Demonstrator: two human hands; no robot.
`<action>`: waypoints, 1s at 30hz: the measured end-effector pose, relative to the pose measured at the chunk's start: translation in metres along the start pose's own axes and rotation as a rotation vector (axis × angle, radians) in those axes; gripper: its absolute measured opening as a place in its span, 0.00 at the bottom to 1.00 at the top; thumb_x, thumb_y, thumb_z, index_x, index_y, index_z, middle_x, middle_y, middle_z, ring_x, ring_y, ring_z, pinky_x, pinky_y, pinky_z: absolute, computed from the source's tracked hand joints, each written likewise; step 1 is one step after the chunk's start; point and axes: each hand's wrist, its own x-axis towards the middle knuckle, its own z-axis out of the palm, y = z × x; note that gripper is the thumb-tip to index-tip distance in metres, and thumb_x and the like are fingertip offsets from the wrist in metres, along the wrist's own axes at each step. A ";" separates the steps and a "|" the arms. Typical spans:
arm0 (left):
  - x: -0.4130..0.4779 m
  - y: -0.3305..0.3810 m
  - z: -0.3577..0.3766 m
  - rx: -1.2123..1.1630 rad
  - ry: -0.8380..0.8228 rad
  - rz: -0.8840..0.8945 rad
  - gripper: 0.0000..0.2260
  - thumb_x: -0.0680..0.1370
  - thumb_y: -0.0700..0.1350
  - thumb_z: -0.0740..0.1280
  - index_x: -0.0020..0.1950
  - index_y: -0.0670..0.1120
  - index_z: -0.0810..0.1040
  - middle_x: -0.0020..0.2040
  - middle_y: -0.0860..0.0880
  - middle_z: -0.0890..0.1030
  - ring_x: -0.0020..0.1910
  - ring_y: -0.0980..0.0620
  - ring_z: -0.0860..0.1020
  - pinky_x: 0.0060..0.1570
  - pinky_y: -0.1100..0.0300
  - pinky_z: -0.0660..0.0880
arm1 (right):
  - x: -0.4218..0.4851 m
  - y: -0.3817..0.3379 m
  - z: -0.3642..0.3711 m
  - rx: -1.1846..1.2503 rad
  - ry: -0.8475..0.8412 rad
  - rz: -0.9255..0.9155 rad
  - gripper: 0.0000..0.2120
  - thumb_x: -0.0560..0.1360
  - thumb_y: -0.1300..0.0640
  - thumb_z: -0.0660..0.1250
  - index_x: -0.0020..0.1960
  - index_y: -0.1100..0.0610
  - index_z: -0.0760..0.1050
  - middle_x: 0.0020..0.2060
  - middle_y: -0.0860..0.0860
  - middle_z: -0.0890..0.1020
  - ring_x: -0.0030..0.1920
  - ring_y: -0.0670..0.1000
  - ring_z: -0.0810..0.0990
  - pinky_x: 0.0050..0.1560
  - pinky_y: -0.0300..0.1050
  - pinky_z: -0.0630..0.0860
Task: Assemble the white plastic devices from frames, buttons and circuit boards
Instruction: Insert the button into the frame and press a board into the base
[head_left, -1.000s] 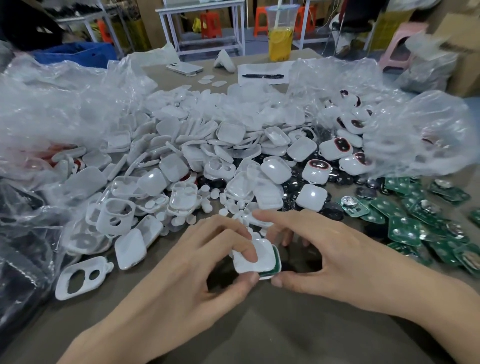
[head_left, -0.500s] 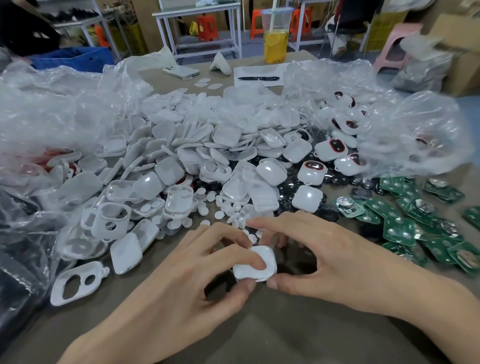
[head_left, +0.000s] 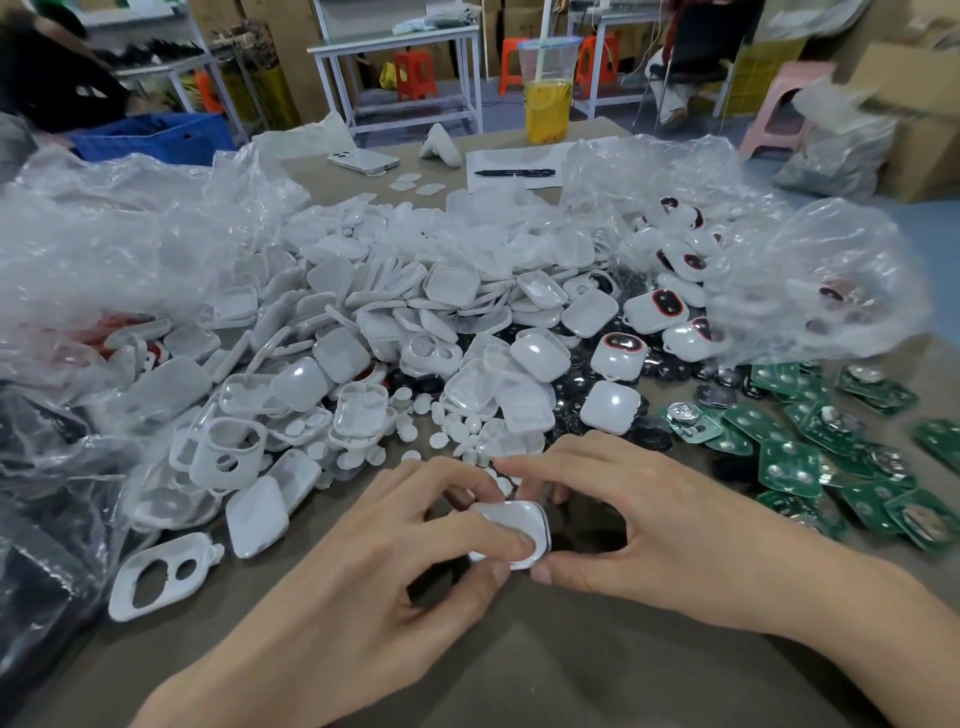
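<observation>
Closure of one white shell (head_left: 511, 525) looks to be the step in hand. It sits low over the surface, midway along the near edge, caught between both hands. The left hand (head_left: 363, 561) pinches it, one of its fingers (head_left: 478, 527) curled flat across the glossy top and the thumb tucked under the near side. The right hand (head_left: 675, 530) holds the other side, thumb against the near corner and forefinger hooked over the far edge. A thin dark seam shows along the shell's right side, so I'd judge the halves are not fully snapped home. The next move probably calls for an even squeeze round that seam, then a place among the finished devices (head_left: 660, 309) towards the far right.

Loose green circuit boards (head_left: 789, 467) lie at the right edge. Small round buttons (head_left: 441, 415) are scattered just beyond the hands, and an empty frame (head_left: 156, 577) rests by the left edge.

A second ago a green sliver of board showed under the shell's near right corner; now it is hidden and only the dark line remains. Both hands have kept their hold in much the same spot.
</observation>
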 end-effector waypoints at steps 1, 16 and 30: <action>0.000 0.000 0.000 0.008 0.000 0.002 0.05 0.81 0.54 0.65 0.54 0.62 0.80 0.62 0.60 0.74 0.58 0.50 0.77 0.54 0.57 0.74 | 0.000 0.000 0.000 0.003 -0.002 0.003 0.29 0.74 0.35 0.67 0.73 0.36 0.65 0.58 0.29 0.69 0.62 0.33 0.68 0.59 0.22 0.61; 0.002 0.008 -0.002 0.053 0.010 -0.026 0.05 0.80 0.60 0.63 0.52 0.68 0.79 0.59 0.66 0.73 0.59 0.57 0.75 0.56 0.59 0.73 | 0.003 0.001 -0.003 0.159 -0.023 0.065 0.21 0.74 0.36 0.70 0.65 0.26 0.70 0.58 0.28 0.72 0.62 0.31 0.70 0.55 0.24 0.63; 0.004 0.007 -0.001 0.000 0.024 -0.097 0.07 0.77 0.63 0.64 0.50 0.68 0.81 0.56 0.66 0.74 0.58 0.58 0.73 0.55 0.62 0.71 | 0.012 -0.008 -0.007 0.156 -0.031 0.150 0.10 0.72 0.44 0.75 0.52 0.38 0.81 0.52 0.30 0.73 0.53 0.32 0.72 0.49 0.25 0.65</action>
